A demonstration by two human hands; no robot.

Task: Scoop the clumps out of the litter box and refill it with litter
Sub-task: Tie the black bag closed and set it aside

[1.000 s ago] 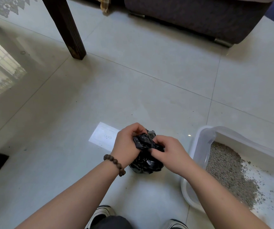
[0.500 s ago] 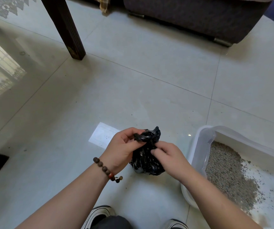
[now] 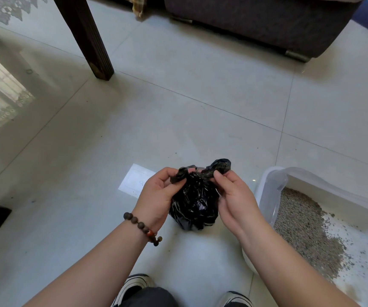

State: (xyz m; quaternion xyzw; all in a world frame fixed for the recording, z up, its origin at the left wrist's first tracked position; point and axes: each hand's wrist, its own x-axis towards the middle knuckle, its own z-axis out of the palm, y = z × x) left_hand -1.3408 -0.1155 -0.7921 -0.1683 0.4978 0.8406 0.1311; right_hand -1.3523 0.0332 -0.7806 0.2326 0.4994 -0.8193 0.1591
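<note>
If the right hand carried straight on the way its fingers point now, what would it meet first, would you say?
Probably nothing soon: the right hand, pinching the black bag's right ear, points up and away over bare floor tile. The sofa lies far beyond, though depth is unclear.

Both bare forearms reach forward from the bottom of the view and converge toward the middle, the hands facing each other just apart. The left hand (image 3: pixel 158 193) has its palm turned inward and to the right, thumb on top, with the thumb and curled fingers (image 3: pixel 184 171) pinching one twisted end of a black bag (image 3: pixel 195 204). A string of brown beads (image 3: pixel 143 227) circles the left wrist. The right hand (image 3: pixel 234 198) mirrors it, palm turned inward to the left, its thumb and forefinger pinching the bag's other twisted end, the remaining fingers curled loosely below. Both wrists are bent slightly upward. Between the forearms, two shoe toes show at the bottom edge.
</note>
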